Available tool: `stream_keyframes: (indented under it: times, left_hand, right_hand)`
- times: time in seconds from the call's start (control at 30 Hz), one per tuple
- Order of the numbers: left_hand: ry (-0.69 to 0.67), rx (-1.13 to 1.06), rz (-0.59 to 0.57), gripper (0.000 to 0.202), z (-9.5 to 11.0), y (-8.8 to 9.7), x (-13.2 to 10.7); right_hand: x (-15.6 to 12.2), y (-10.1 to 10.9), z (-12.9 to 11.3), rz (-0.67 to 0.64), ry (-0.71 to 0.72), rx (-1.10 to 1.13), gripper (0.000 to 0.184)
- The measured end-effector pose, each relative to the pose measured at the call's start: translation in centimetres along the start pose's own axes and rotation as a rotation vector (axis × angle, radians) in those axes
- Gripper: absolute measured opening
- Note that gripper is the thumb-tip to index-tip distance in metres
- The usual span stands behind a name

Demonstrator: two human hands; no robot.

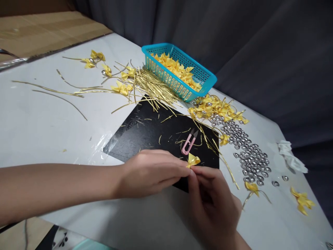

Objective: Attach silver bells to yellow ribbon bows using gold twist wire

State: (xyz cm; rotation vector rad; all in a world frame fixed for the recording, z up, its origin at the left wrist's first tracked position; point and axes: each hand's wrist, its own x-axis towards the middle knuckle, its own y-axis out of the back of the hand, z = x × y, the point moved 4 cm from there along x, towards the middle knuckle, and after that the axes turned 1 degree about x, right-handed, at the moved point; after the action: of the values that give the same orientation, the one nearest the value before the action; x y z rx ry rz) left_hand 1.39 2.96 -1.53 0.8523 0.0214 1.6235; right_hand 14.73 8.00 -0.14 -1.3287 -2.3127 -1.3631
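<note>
A small yellow ribbon flower (pixel 193 160) is pinched between the fingertips of both hands, over the near part of a black board (pixel 140 132). My left hand (pixel 153 172) reaches in from the left with its fingers together, tips on the flower's base. My right hand (pixel 215 198) is closed, thumb and forefinger meeting the left fingertips at the flower. Just beyond the flower lie pink thread snips (pixel 189 142), among scraps of gold cord on the board. The flower's underside is hidden by my fingers.
A turquoise basket (pixel 208 85) holds yellow ribbon pieces. Beside it lie a pile of gold cords (pixel 153 85), yellow flowers (pixel 218 107) and many silver beads (pixel 253 161). Crumpled white tissue (pixel 291 156) rests near the right edge. A dark curtain (pixel 234 41) hangs behind the white table (pixel 65 135).
</note>
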Motion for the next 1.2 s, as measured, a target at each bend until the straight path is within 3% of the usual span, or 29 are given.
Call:
stream_keyframes:
  times: [0.27,0.4,0.47,0.6,0.67,0.83,0.93,1.07,1.2]
  left_hand:
    - [0.000,0.035,0.044,0.021,0.1,0.9,0.5]
    - [0.108,-0.144,-0.025,0.020,-0.2,0.1,-0.1]
    - [0.151,-0.220,-0.003,0.019,-0.5,-0.1,-0.3]
    - [-0.009,-0.121,-0.007,0.021,-0.4,0.0,-0.1]
    - [-0.018,-0.090,-0.050,0.022,-0.6,-0.2,-0.1]
    - [0.139,-0.233,-0.084,0.023,-1.1,-0.7,-0.3]
    - [0.174,-0.247,-0.151,0.024,-0.9,-0.7,-0.2]
    - [0.188,-0.125,-0.348,0.028,-0.6,-1.2,0.1]
    - [0.169,0.071,-0.452,0.023,-0.8,-2.0,-0.1]
  right_hand:
    - [-0.2,0.1,0.5,-0.073,-0.039,0.015,0.010]
    - [-0.4,0.1,0.4,-0.022,-0.060,0.044,0.013]
    - [-0.4,0.1,0.5,-0.024,-0.059,0.069,0.013]
    - [0.0,0.6,1.2,-0.005,-0.090,0.088,0.016]
    - [0.6,1.0,1.5,-0.005,-0.096,0.051,0.020]
    - [1.8,0.5,1.5,-0.220,-0.061,0.114,0.010]
    - [2.0,0.2,1.5,-0.261,-0.107,0.250,0.011]
    - [1.9,0.6,1.4,-0.156,-0.138,0.285,0.011]
    - [1.6,1.7,2.0,0.036,-0.363,0.433,0.006]
